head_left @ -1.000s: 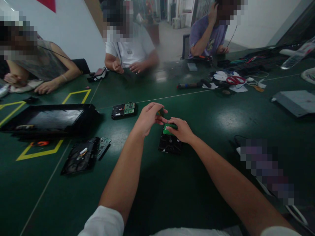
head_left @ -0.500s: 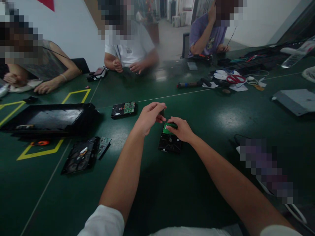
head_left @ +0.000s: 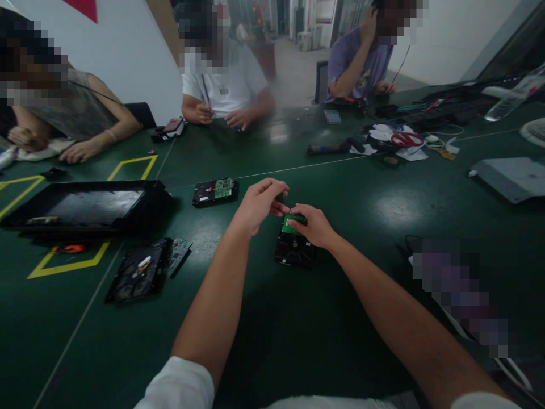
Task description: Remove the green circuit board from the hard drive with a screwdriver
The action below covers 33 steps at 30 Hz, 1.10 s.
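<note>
A hard drive (head_left: 294, 250) lies on the green table in front of me, its black casing toward me and a green circuit board at the far end. My right hand (head_left: 314, 225) grips that far end, thumb on the board and fingers curled over the edge. Just left of it, my left hand (head_left: 264, 205) is raised above the drive's far left corner with fingers bent together. Something dark shows between its thumb and fingers, too hidden to name. The fingertips of both hands nearly meet.
Another hard drive (head_left: 215, 192) lies beyond my left forearm. A black drive casing (head_left: 138, 271) and a loose circuit board (head_left: 180, 254) are at left, near a black tray (head_left: 85, 207). A grey metal box (head_left: 511, 177) stands right. Several people sit across the table.
The fingers of my left hand have dropped slightly toward the drive and my right fingertips. My right hand keeps its hold, and the drive stays in nearly the same place.
</note>
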Tool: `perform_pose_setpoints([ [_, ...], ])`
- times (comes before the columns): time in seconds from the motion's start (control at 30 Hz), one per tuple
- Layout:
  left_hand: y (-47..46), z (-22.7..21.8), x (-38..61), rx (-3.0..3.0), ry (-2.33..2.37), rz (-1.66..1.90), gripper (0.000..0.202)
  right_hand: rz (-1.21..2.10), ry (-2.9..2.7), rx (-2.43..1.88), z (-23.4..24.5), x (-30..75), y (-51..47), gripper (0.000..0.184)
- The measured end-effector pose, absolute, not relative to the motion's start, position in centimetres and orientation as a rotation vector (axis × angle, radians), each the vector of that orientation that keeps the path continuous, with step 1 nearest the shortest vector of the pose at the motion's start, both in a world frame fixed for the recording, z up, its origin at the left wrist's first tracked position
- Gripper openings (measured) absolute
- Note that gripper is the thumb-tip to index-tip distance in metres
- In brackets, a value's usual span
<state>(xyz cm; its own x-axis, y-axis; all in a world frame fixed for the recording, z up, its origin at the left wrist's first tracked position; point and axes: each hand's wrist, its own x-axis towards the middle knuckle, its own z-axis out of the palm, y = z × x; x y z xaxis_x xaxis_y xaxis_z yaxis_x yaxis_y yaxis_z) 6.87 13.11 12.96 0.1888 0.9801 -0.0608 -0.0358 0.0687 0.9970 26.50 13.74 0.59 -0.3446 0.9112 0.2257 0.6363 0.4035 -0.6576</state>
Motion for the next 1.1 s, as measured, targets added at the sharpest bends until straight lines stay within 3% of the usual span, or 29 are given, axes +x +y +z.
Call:
perform_pose_setpoints([
  [0.9,13.2,12.94,6.74,1.197,1.114,1.048,0.029,0.614,-2.101,-1.343,0.88,26.33,13.51,0.024],
  [1.1,12.96,13.39,6.92,1.133,1.117,1.041,0.021,0.6,-2.12,-1.304,0.68,26.5,13.57,0.025],
])
